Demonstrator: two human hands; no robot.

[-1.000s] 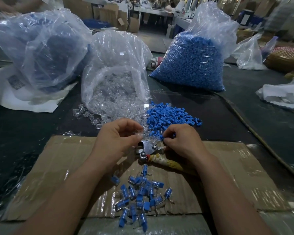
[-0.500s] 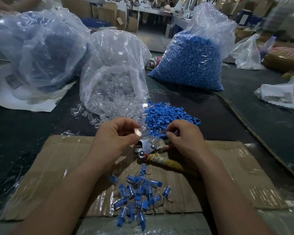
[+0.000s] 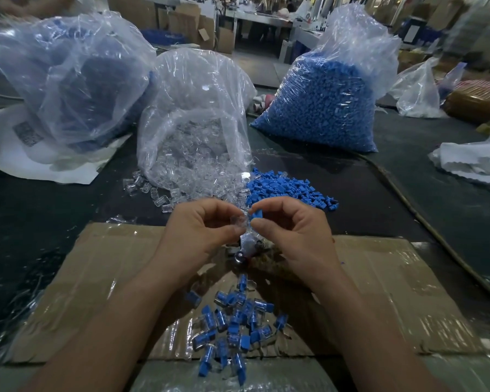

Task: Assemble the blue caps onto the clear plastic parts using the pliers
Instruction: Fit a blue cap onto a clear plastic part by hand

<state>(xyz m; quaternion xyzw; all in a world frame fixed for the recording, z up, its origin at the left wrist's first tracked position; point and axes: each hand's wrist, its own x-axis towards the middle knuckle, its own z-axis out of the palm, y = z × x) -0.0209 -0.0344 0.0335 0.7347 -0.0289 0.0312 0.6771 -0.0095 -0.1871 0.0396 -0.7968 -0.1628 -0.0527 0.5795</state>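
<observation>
Above the cardboard point(image 3: 102, 267) edge, left hand point(image 3: 201, 233) pinches a clear part point(image 3: 238, 222), right hand point(image 3: 294, 233) a blue cap point(image 3: 257, 214); clear-part bag point(image 3: 195, 123), blue-cap bag point(image 3: 323, 103) behind.

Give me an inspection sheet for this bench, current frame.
Surface: dark table, taped cardboard sheet on it.
Job's things: clear part and blue cap held close together; pliers on the cardboard below, mostly hidden; assembled pieces piled nearest.
Clutter: loose caps; bag of clear parts spilling; bag of blue caps; third bag.
Grippers: left hand pinches the clear part; right hand pinches the blue cap.
Cables: cord-like line at right, unsure.
Surroundings: boxes, benches, blurred.
</observation>
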